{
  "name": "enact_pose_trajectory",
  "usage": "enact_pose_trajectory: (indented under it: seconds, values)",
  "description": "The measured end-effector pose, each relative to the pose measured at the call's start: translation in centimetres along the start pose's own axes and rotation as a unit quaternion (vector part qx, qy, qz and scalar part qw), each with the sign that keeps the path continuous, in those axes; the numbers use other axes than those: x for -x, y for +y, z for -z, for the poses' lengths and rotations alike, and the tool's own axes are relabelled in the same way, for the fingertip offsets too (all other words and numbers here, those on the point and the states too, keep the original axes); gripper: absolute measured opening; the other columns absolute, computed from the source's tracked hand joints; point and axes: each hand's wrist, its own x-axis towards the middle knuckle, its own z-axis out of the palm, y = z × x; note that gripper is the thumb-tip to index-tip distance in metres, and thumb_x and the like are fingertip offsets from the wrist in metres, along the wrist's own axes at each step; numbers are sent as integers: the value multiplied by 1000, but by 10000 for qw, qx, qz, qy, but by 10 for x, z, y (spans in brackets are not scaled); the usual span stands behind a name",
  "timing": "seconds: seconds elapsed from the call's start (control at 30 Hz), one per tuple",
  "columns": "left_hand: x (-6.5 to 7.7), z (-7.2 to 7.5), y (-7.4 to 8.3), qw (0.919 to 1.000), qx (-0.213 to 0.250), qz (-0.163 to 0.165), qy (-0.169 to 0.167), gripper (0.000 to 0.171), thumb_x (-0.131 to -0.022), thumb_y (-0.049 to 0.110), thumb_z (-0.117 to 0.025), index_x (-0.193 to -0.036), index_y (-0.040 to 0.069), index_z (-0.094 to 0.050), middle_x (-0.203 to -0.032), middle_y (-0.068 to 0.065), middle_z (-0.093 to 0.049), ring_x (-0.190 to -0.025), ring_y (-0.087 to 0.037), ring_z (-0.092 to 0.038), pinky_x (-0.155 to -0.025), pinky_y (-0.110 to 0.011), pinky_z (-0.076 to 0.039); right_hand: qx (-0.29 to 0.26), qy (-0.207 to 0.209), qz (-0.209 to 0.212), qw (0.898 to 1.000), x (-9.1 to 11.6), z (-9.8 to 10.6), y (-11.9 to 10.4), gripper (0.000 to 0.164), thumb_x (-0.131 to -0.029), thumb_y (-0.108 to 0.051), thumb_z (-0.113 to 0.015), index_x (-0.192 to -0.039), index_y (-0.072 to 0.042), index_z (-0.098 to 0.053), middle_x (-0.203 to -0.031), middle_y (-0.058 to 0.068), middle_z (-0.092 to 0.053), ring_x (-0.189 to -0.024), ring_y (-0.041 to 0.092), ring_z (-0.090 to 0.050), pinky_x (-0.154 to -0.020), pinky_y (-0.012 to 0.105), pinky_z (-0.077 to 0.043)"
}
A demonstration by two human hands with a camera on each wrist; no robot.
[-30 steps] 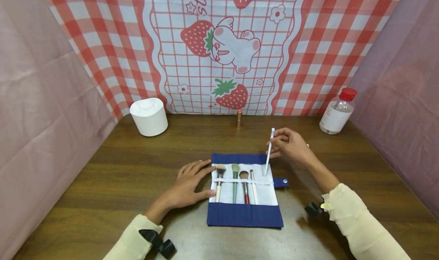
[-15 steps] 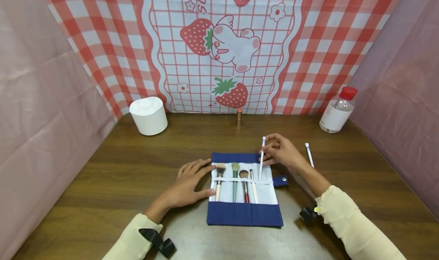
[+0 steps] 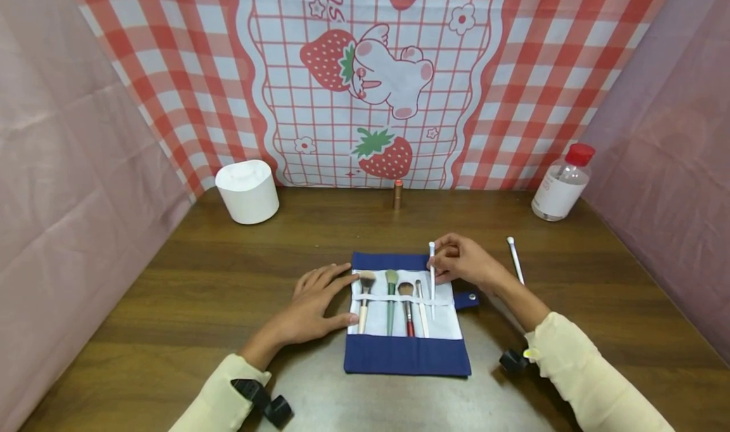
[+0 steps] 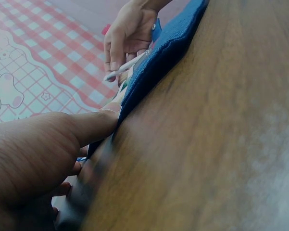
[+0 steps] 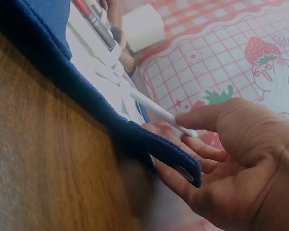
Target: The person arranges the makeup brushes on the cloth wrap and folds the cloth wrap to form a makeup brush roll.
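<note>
An unrolled blue brush roll (image 3: 407, 357) lies on the table, its white lining facing up. Under its white elastic strap sit a fluffy cream-handled brush (image 3: 363, 311), a green brush (image 3: 390, 299), a red-handled brush (image 3: 409, 315) and a slim white-handled brush (image 3: 422, 315). My right hand (image 3: 464, 262) pinches the upper end of a thin white stick-like brush (image 3: 432, 279) at the roll's right side. In the right wrist view this white brush (image 5: 154, 107) runs through the strap, its lower end past it. My left hand (image 3: 319, 305), fingers spread, rests along the roll's left edge.
Another white brush (image 3: 515, 259) lies right of the roll, near my forearm. A snap tab (image 3: 467, 300) sticks out from the roll's right side. At the back stand a white container (image 3: 248, 194), a lipstick (image 3: 397, 196) and a red-capped bottle (image 3: 561, 188).
My right hand has moved left and toward me, sliding the white brush down through the strap. The other white brush has come into fuller view. My left hand has stayed put.
</note>
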Motion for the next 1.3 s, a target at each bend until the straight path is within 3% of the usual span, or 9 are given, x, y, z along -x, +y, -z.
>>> enact_pose_trajectory:
  seconds: [0.27,0.5,0.77,0.87,0.97,1.07,1.2,1.3]
  values:
    - [0,0,1,10000,-6,-21,23,76,-92,54,-67,-155,22,-40,-162,-9,-29,-148,-39,-20,-112,-63,-11,1121,-298,74,9932,4,1,-1,31,-93,-12,-72,-113,5,-56,-98,15,-64,-86,23,-62,-70,32,-54]
    - [0,0,0,10000,-13,13,-3,77,-92,55,-66,-156,23,-39,-163,-8,-28,-149,-37,-20,-113,-63,-11,1485,-646,264,9864,8,3,-1,27,-90,-14,-77,-104,1,-59,-95,12,-62,-86,22,-58,-68,28,-48]
    - [0,-1,1,10000,-31,16,-9,77,-91,56,-66,-156,24,-39,-163,-8,-28,-149,-37,-20,-113,-63,-11,2015,-1061,557,9721,12,6,-2,17,-91,-18,-76,-94,-6,-63,-117,12,-62,-106,26,-54,-82,35,-48]
    - [0,-1,1,10000,-9,28,-13,77,-91,56,-66,-156,24,-39,-163,-8,-28,-149,-37,-20,-113,-62,-11,2257,-1138,646,9654,14,5,-5,18,-90,-19,-77,-92,-8,-63,-118,12,-62,-106,26,-56,-82,36,-49]
    - [1,-2,0,10000,-16,34,-17,77,-91,57,-65,-156,24,-39,-163,-8,-28,-149,-37,-20,-113,-62,-11,2764,-1233,821,9495,16,3,-10,13,-90,-18,-77,-89,-12,-66,-115,9,-62,-103,22,-57,-80,34,-50]
    - [1,-3,0,10000,-41,31,-21,77,-91,58,-65,-156,24,-39,-163,-7,-27,-149,-37,-20,-113,-62,-11,3476,-1154,1059,9245,19,3,-18,8,-91,-18,-75,-87,-17,-68,-106,3,-61,-94,16,-57,-76,31,-49]
    - [0,-3,0,10000,-37,20,1,77,-92,56,-66,-156,23,-39,-163,-8,-28,-149,-37,-20,-113,-63,-11,4329,-292,1274,8919,24,14,-27,8,-93,-21,-72,-89,-15,-69,-89,-2,-61,-78,12,-56,-66,31,-47]
    - [-1,-3,0,10000,-53,7,9,77,-92,56,-66,-156,23,-39,-163,-8,-28,-149,-38,-20,-113,-63,-11,4695,517,1023,8755,27,34,-33,14,-94,-20,-71,-94,-6,-68,-85,3,-62,-75,17,-57,-66,37,-49]
